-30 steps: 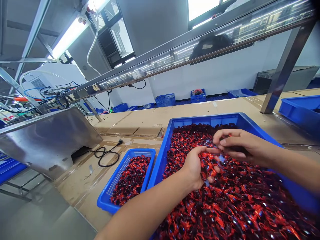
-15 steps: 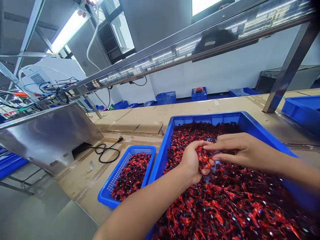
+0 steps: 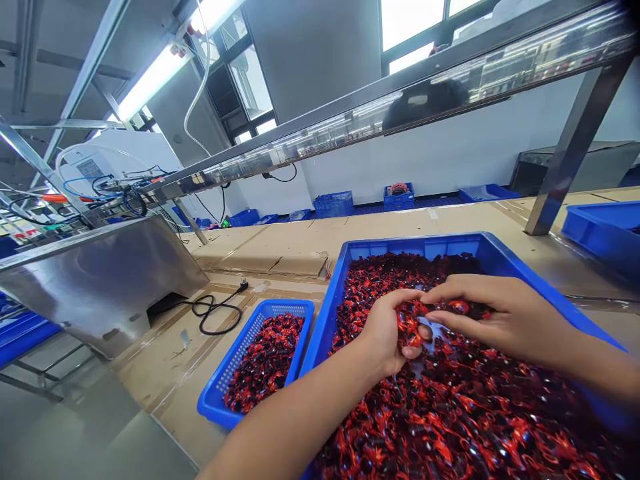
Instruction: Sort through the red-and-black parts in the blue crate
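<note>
My left hand [image 3: 387,330] is closed in a cupped shape around several small glossy red-and-black pieces [image 3: 409,325]. They look like plastic parts, but I cannot make out their exact kind. Close against it, my right hand [image 3: 493,310] has its fingers stretched forward, thumb apart from the index finger, tips at the left hand's fingertips. Both hands are over a large blue bin [image 3: 327,320], which holds a great heap of such red-and-black pieces [image 3: 430,420]. In the gap between the right thumb and index finger, a shiny red piece shows; whether it is touched is unclear.
Left of the bin stands a smaller perforated blue basket [image 3: 220,393] of similar pieces. A black power cord [image 3: 220,317] lies on the cardboard-covered table [image 3: 165,353] beside a metal housing [image 3: 105,280]. A metal rail [image 3: 325,133] crosses above, its post [image 3: 575,147] at right. Another blue bin [image 3: 600,230] is there.
The view has tilted slightly upward. My right hand has shifted a little to the right, and its thumb and index finger are wider apart. My left hand still cups the pieces.
</note>
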A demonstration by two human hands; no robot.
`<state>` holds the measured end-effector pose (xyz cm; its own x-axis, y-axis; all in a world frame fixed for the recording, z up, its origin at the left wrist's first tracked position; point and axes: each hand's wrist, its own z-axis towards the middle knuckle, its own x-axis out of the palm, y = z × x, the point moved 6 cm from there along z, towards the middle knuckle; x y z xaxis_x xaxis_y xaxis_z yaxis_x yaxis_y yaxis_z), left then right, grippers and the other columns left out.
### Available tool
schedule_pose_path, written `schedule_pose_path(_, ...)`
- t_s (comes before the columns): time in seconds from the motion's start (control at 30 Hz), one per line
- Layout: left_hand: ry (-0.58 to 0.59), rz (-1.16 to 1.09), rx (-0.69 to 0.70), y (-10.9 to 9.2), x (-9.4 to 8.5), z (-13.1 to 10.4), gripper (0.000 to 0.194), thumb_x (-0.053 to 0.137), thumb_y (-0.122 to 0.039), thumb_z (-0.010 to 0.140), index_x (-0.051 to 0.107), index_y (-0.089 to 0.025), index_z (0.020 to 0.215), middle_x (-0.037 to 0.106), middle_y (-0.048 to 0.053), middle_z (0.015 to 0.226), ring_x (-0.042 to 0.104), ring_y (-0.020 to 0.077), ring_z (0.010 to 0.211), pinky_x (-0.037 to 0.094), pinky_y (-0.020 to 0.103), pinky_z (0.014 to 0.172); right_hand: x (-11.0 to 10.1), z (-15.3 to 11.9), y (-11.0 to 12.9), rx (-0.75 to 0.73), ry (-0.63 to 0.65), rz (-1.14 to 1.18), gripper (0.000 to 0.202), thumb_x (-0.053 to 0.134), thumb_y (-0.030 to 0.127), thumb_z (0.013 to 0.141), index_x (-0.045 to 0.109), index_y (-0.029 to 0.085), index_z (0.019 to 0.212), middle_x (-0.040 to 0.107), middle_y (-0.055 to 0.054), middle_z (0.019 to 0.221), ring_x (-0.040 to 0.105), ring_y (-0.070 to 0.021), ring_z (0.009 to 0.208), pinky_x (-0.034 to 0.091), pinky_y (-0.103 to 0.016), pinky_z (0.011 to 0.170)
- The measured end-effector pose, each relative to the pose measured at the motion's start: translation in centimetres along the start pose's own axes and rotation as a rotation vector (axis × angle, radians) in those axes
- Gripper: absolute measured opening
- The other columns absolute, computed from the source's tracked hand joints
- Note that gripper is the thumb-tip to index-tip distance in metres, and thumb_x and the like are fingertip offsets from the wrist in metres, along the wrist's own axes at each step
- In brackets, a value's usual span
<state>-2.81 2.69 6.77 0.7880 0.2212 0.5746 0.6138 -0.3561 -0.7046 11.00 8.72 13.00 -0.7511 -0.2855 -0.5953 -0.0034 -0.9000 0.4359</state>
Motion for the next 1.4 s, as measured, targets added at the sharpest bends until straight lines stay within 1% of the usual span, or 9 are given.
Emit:
schedule_pose_path(0.13,0.031,0.007,0.003,0.3,0.2,-0.1,0.022,0.074,-0.037,0.085,0.069,-0.017,0.091,0.060,-0.001,0.072,0.052,0.0089,0.046,0.016,0.018,0.032,-0.4,-0.3,0.6,-0.068,-0.071,-0.081,0.018,0.083,0.043,0.102,0.087,0.035,0.117,0.089,0.000,0.099,0.083,-0.0216,0.080,0.065,-0.032,0.073)
schedule_pose_path(0.33,0.117,-0.030,0.022,0.3,0.6,0.0,0.025,0.078,-0.039,0.085,0.065,-0.019,0.093,0.060,-0.002,0.073,0.054,0.0090,0.047,0.019,0.017,0.031,-0.4,-0.1,1.7,-0.139,-0.076,-0.138,0.016,0.078,0.040,0.107,0.083,0.038,0.122,0.085,0.004,0.088,0.075,-0.0165,0.064,0.057,-0.030,0.058)
schedule_pose_path(0.5,0.140,-0.049,0.008,0.3,0.6,0.0,0.026,0.077,-0.040,0.086,0.066,-0.018,0.095,0.059,-0.002,0.073,0.054,0.0088,0.048,0.022,0.016,0.030,-0.8,-0.2,1.5,-0.130,-0.105,-0.151,0.020,0.078,0.043,0.107,0.084,0.040,0.125,0.087,0.002,0.095,0.079,-0.0200,0.070,0.060,-0.034,0.063)
schedule_pose_path(0.6,0.145,-0.041,-0.005,0.2,0.6,0.0,0.026,0.077,-0.041,0.087,0.066,-0.018,0.093,0.058,-0.002,0.074,0.053,0.0087,0.048,0.022,0.016,0.030,-0.8,-0.2,1.4,-0.103,-0.095,-0.132,0.020,0.079,0.045,0.105,0.086,0.041,0.124,0.086,0.002,0.090,0.078,-0.0206,0.068,0.059,-0.034,0.061)
schedule_pose_path(0.73,0.067,0.037,-0.016,0.6,0.5,0.1,0.024,0.066,-0.040,0.094,0.065,-0.017,0.086,0.056,-0.001,0.074,0.051,0.0090,0.047,0.019,0.018,0.030,-1.0,-0.3,1.8,-0.119,-0.143,-0.149,0.019,0.081,0.044,0.104,0.087,0.040,0.122,0.085,0.002,0.085,0.076,-0.0195,0.063,0.059,-0.034,0.059)
schedule_pose_path(0.83,-0.076,0.151,0.069,1.0,-0.2,0.3,0.018,0.061,-0.035,0.093,0.065,-0.018,0.090,0.060,0.000,0.081,0.052,0.0091,0.047,0.020,0.019,0.031,-1.3,-0.6,1.8,-0.086,-0.203,-0.187,0.015,0.081,0.042,0.104,0.088,0.038,0.116,0.087,0.001,0.089,0.079,-0.0216,0.067,0.062,-0.036,0.064)
schedule_pose_path(0.9,-0.121,0.198,0.105,1.5,-0.5,0.6,0.018,0.064,-0.036,0.090,0.067,-0.019,0.094,0.062,0.000,0.086,0.053,0.0092,0.049,0.021,0.019,0.033,-1.5,-0.7,1.8,-0.074,-0.226,-0.204,0.015,0.080,0.043,0.104,0.088,0.038,0.116,0.087,0.000,0.091,0.080,-0.0235,0.070,0.063,-0.038,0.064)
schedule_pose_path(1.13,-0.065,0.307,0.054,2.9,-0.7,1.0,0.033,0.067,-0.042,0.084,0.070,-0.021,0.109,0.064,0.000,0.085,0.055,0.0119,0.051,0.024,0.019,0.035,-2.0,-0.6,2.0,-0.071,-0.295,-0.276,0.015,0.078,0.044,0.106,0.087,0.037,0.116,0.087,0.000,0.093,0.081,-0.0241,0.074,0.063,-0.039,0.067)
schedule_pose_path(1.4,-0.064,0.419,0.113,3.3,-0.2,0.7,0.033,0.068,-0.048,0.083,0.070,-0.022,0.105,0.065,-0.001,0.082,0.054,0.0131,0.050,0.026,0.019,0.034,-2.2,-0.3,1.1,-0.005,-0.277,-0.338,0.021,0.072,0.045,0.109,0.086,0.032,0.116,0.089,-0.003,0.103,0.084,-0.0255,0.084,0.066,-0.041,0.079)
